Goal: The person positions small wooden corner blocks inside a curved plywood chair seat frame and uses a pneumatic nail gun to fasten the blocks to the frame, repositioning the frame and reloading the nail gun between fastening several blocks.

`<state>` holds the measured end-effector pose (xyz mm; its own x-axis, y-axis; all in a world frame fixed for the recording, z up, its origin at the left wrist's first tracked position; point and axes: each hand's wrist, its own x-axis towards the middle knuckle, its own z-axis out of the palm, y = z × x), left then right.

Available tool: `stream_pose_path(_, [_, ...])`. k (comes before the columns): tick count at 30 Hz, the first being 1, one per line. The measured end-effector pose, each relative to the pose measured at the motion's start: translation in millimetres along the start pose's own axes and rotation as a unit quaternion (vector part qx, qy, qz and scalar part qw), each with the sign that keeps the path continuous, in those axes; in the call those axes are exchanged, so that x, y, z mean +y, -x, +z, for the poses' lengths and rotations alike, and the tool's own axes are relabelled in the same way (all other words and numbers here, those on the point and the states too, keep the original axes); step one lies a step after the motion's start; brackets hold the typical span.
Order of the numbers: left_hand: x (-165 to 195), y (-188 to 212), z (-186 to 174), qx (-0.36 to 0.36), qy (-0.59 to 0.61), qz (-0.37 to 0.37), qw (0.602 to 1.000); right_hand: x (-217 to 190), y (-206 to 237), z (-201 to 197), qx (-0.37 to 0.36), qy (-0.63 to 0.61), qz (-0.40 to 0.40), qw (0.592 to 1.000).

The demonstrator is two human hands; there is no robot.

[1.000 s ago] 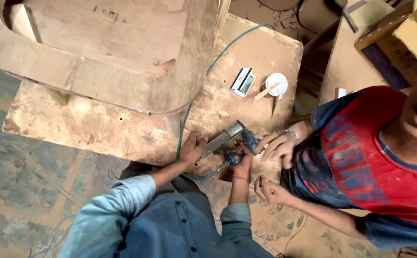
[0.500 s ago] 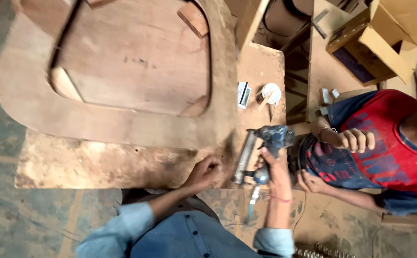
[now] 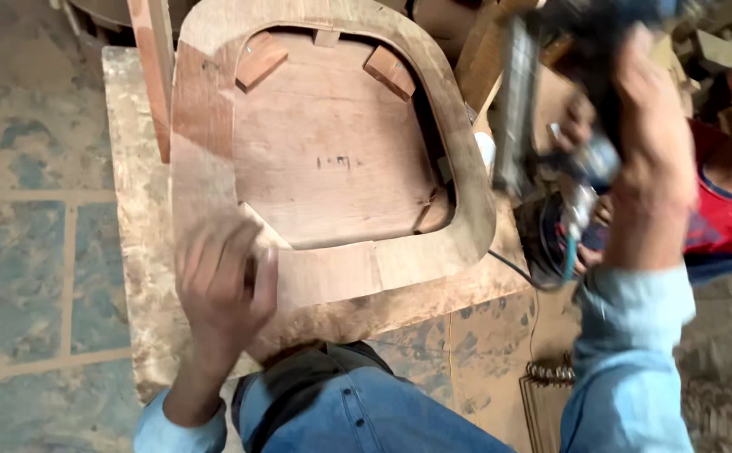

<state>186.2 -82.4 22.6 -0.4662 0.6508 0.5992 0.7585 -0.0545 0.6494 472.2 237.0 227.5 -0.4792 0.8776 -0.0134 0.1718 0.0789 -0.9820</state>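
Observation:
A rounded wooden seat frame (image 3: 207, 126) lies on a worn work board (image 3: 135, 218), with a plywood panel (image 3: 332, 168) and small corner blocks (image 3: 261, 59) inside it. My left hand (image 3: 223, 277), blurred, lies with spread fingers on the frame's near left corner. My right hand (image 3: 643, 143) is raised at the right and grips a pneumatic nail gun (image 3: 513, 109), whose silver magazine hangs above the frame's right edge. A blue air hose (image 3: 569, 252) trails below the tool.
A person in a red and blue shirt (image 3: 726, 222) sits at the right, a hand (image 3: 580, 122) behind the nail gun. A wooden strip (image 3: 152, 67) stands at the frame's left. A coil of nails (image 3: 550, 369) lies on the floor by my jeans (image 3: 358, 411).
My view has swung over the seat frame. My right hand has lifted the nail gun up and to the right. My left hand has let go of the tool and moved onto the frame.

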Motion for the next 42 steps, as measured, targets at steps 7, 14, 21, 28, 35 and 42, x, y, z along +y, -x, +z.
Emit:
stream_pose_path(7, [-35,-27,-5,-0.079,-0.064,0.019,0.995,28,-151,103,-0.056,-0.026,0.050,0.997])
stream_pose_path(14, [-43,-27,-8,-0.078,-0.039,0.003,0.996,76,-200,153,-0.003,0.096,0.068,0.993])
stream_pose_path(21, [-45,-35,-7,-0.074,-0.009,0.001,0.997,95,-214,159,0.026,0.100,0.100,0.990])
stream_pose_path(28, [-48,-33,-4,-0.082,-0.004,0.000,0.997,92,-211,155,0.035,0.107,0.097,0.989])
stream_pose_path(35, [-42,-36,-3,-0.096,-0.014,-0.003,0.995,93,-209,153,0.034,0.105,0.120,0.987])
stream_pose_path(42, [-53,-69,1,-0.249,-0.077,0.040,0.965,105,-209,151,0.024,0.095,0.084,0.992])
